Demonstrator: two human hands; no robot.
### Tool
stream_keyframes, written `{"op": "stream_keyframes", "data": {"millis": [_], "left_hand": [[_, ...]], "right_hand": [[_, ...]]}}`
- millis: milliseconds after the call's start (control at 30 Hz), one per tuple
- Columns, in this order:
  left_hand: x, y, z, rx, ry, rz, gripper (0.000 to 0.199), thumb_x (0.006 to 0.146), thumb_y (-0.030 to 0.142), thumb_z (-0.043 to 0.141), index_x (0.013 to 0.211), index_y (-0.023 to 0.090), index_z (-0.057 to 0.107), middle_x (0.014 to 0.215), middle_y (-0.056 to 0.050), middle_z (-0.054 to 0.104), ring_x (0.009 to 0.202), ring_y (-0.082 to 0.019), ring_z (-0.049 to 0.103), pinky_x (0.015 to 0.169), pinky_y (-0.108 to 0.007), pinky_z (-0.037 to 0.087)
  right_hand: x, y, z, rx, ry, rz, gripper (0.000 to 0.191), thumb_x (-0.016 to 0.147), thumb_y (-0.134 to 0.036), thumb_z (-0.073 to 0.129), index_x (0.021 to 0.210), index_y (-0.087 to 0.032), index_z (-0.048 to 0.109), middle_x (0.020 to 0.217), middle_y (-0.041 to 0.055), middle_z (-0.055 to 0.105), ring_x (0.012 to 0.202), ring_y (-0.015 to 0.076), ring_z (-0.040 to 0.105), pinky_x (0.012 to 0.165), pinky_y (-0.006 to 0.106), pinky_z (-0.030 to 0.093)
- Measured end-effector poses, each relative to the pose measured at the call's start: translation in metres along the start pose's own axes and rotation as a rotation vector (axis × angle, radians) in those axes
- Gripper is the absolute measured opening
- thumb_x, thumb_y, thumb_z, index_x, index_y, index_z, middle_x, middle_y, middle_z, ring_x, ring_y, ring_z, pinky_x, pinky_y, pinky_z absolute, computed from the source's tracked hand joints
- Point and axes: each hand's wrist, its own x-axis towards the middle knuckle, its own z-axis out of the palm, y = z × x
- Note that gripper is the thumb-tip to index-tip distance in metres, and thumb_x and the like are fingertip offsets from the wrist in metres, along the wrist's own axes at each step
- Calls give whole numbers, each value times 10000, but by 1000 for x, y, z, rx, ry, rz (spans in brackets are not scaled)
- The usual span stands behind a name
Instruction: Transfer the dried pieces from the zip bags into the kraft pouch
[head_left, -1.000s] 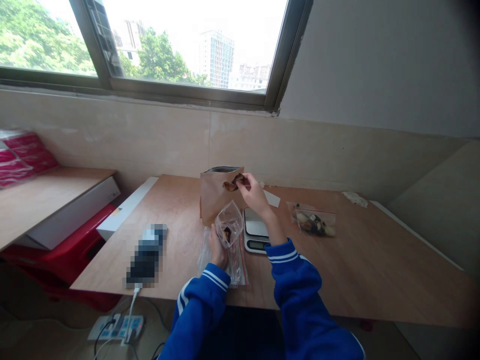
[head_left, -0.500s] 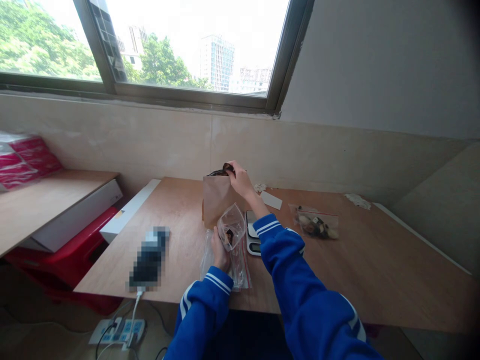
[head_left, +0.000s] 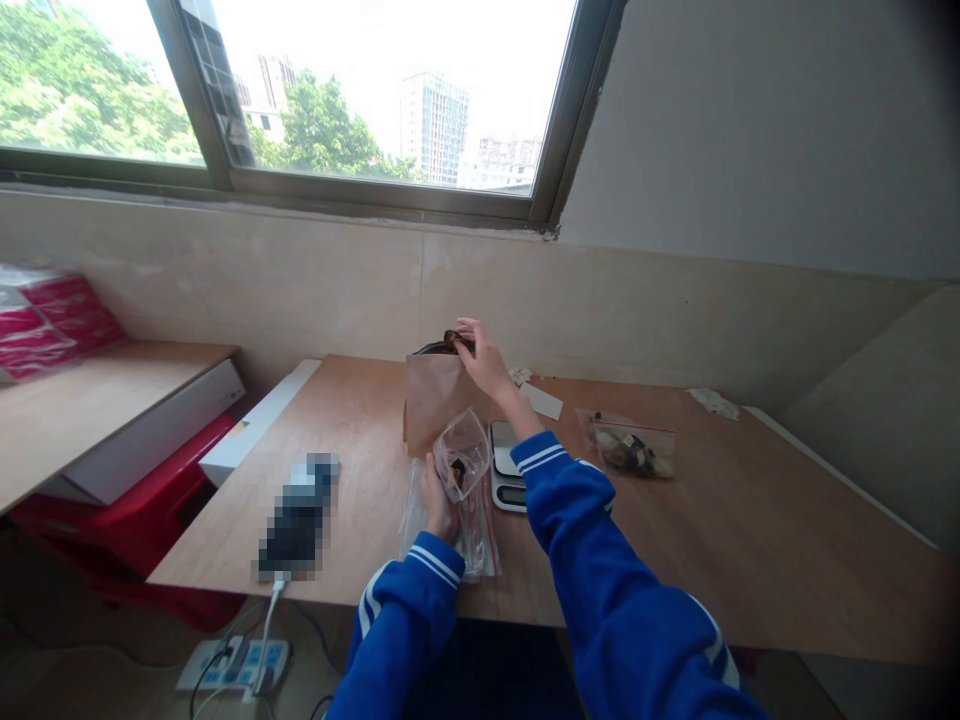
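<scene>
Right hand [head_left: 486, 366] just eased off dark piece [head_left: 450, 344], now resting at mouth of kraft paper bag [head_left: 441, 408] on worktop [head_left: 675, 540]; fingers [head_left: 466, 327] released, spread above. Left hand [head_left: 439, 505] clenched on clear zip bag [head_left: 463, 455], beside digital scale [head_left: 508, 468].

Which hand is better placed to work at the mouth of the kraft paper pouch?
Right, most likely: the right hand is at the mouth of the kraft paper pouch, while the left hand sits lower, holding a clear plastic bag.

Right hand [head_left: 484, 365] raised, left hand [head_left: 439, 508] low
</scene>
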Motion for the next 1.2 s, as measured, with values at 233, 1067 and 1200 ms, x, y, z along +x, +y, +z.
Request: {"op": "stream_keyframes", "data": {"millis": [233,1067,1200], "left_hand": [[-3,3,3,-19,1,-17,332,913,412,469,916,154,678,995,-129,722,990,-230,678,948,-374,497],[7,-6,-5,-30,12,18,362,825,515,589,895,171,675,957,-111,727,936,-240,686,877,-378,526],[9,-9,-7,-25,-1,27,410,817,536,593,955,158,668,998,-109,719,983,-232,676,915,-371,512]], "right_hand": [[-5,8,4,-8,77,-33,277,920,-250,478,1185,-172,501,1212,149,589,1157,202,572,1032,359,442],[-3,-1,-10,240,-4,28,145,770,-308,667,817,-198,586,963,46,660,929,185,645,925,354,495],[-3,-1,-16,242,-51,17,124,771,-298,670,823,-191,636,962,46,660,926,177,640,923,348,502]]}}
